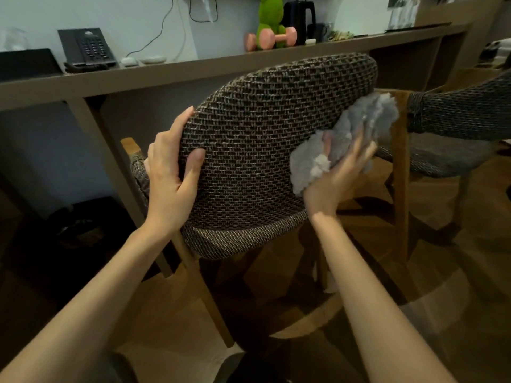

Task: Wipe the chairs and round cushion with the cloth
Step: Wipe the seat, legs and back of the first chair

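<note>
A chair with a brown woven backrest and wooden legs stands in front of me, its back turned my way. My left hand grips the backrest's left edge, thumb on the near face and fingers wrapped round behind. My right hand holds a fluffy grey cloth and presses it against the right part of the backrest. A second woven chair stands to the right, partly cut off. No round cushion is in view.
A long wooden desk runs behind the chairs, carrying a black phone, a green plush toy and a pink dumbbell. A dark bin sits under the desk at left. The floor is wood parquet.
</note>
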Demonstrator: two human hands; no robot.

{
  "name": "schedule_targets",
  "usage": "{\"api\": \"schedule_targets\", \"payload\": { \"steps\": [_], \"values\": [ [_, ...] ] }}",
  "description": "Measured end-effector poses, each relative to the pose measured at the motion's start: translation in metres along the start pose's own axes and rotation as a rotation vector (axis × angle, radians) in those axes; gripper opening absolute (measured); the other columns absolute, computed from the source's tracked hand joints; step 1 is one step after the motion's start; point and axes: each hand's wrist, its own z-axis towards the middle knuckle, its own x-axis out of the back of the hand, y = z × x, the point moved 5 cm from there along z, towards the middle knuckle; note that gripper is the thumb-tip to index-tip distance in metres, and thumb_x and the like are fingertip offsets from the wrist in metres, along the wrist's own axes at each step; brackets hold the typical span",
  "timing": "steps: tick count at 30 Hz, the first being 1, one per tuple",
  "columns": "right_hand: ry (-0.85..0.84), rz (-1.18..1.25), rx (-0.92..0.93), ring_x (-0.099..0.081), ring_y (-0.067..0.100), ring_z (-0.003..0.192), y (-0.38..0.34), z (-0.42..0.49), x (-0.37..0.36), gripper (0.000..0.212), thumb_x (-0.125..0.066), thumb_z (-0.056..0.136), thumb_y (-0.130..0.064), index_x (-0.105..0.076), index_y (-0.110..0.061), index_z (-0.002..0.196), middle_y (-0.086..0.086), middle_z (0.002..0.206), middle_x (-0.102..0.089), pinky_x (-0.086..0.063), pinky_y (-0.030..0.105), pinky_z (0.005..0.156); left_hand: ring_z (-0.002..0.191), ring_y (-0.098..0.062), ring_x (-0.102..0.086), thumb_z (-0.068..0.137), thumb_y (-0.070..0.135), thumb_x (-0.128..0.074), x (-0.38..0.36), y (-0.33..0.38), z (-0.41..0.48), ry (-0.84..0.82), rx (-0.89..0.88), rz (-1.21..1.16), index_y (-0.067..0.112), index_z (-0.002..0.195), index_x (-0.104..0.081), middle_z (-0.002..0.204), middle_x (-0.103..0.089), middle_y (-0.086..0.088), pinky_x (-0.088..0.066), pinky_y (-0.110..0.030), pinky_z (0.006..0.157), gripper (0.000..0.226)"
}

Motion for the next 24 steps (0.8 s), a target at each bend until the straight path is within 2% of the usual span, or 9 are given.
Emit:
{"api": "schedule_targets", "payload": {
  "steps": [2,4,8,11,13,15,18,22,24],
  "values": [
    [-0.021,0.011,0.060,-0.023,0.021,0.139,-0.008,-0.018,-0.009,0.059,-0.049,0.095,-0.033,-0.037,0.001,0.142,0.017,0.146,-0.025,-0.020,0.027,0.118,0.108,0.013,-0.034,0.099,0.037,-0.037,-0.001,0.001,0.000,0.026,0.006,0.010,0.035,0.143,-0.028,0.118,-0.042,0.032,-0.020,-0.020,0.101,0.045],
    [-0.132,-0.037,0.259,-0.028,0.027,0.134,-0.023,-0.043,-0.017,0.060,-0.053,0.090,-0.029,-0.041,0.003,0.139,0.019,0.141,-0.029,-0.022,0.029,0.115,0.108,0.014,-0.034,0.098,0.037,-0.037,-0.002,0.001,-0.001,0.039,0.007,0.021,0.033,0.143,-0.029,0.117,-0.042,0.032,-0.020,-0.019,0.101,0.045],
    [-0.375,-0.107,0.656,-0.037,0.029,0.119,-0.036,-0.066,-0.013,0.058,-0.059,0.085,-0.025,-0.042,-0.007,0.137,0.005,0.126,-0.034,-0.032,0.037,0.110,0.111,0.013,-0.035,0.099,0.037,-0.037,-0.001,0.000,0.001,0.015,-0.002,0.020,0.030,0.144,-0.029,0.123,-0.041,0.036,-0.020,-0.022,0.104,0.046],
    [-0.119,-0.055,0.398,-0.023,0.012,0.132,-0.032,-0.022,0.009,0.057,-0.052,0.090,-0.028,-0.036,-0.011,0.141,0.007,0.136,-0.028,-0.020,0.023,0.115,0.112,0.015,-0.033,0.099,0.038,-0.036,-0.001,0.000,0.000,0.016,-0.010,0.015,0.031,0.144,-0.028,0.124,-0.038,0.039,-0.019,-0.015,0.103,0.047],
    [-0.078,-0.031,0.201,-0.012,0.014,0.139,-0.034,0.004,0.003,0.061,-0.045,0.091,-0.034,-0.029,-0.010,0.145,0.012,0.145,-0.024,-0.015,0.035,0.119,0.114,0.016,-0.032,0.099,0.039,-0.036,-0.004,0.000,0.000,0.016,0.003,0.022,0.031,0.144,-0.028,0.124,-0.038,0.038,-0.016,-0.010,0.103,0.047],
    [-0.123,-0.033,0.178,-0.012,0.021,0.142,-0.045,-0.001,-0.013,0.064,-0.043,0.089,-0.032,-0.029,-0.006,0.145,0.023,0.150,-0.024,-0.011,0.051,0.118,0.115,0.016,-0.032,0.100,0.038,-0.036,-0.004,0.000,0.000,0.028,0.023,0.034,0.029,0.145,-0.029,0.124,-0.038,0.038,-0.012,-0.006,0.103,0.047],
    [-0.228,-0.030,0.415,-0.022,0.029,0.138,-0.056,-0.041,-0.027,0.059,-0.051,0.086,-0.027,-0.035,-0.009,0.140,0.028,0.145,-0.033,-0.010,0.043,0.117,0.116,0.014,-0.033,0.100,0.041,-0.035,-0.004,0.003,0.000,0.060,0.020,0.046,0.029,0.144,-0.029,0.124,-0.039,0.036,-0.011,-0.006,0.103,0.047],
    [-0.391,-0.116,0.799,-0.034,0.029,0.125,-0.056,-0.064,-0.033,0.050,-0.059,0.089,-0.026,-0.050,-0.009,0.135,0.017,0.140,-0.045,-0.019,0.030,0.112,0.116,0.011,-0.035,0.099,0.044,-0.035,-0.004,0.005,0.000,0.038,0.039,0.042,0.038,0.143,-0.026,0.124,-0.039,0.037,-0.014,-0.007,0.104,0.045],
    [-0.353,-0.141,0.835,-0.033,0.024,0.125,-0.045,-0.051,-0.023,0.046,-0.051,0.095,-0.031,-0.047,-0.009,0.135,0.014,0.141,-0.042,-0.024,0.029,0.104,0.117,0.009,-0.034,0.099,0.041,-0.035,-0.004,0.005,-0.001,0.023,0.058,0.036,0.036,0.143,-0.026,0.124,-0.039,0.035,-0.014,-0.005,0.103,0.046]
  ]
}}
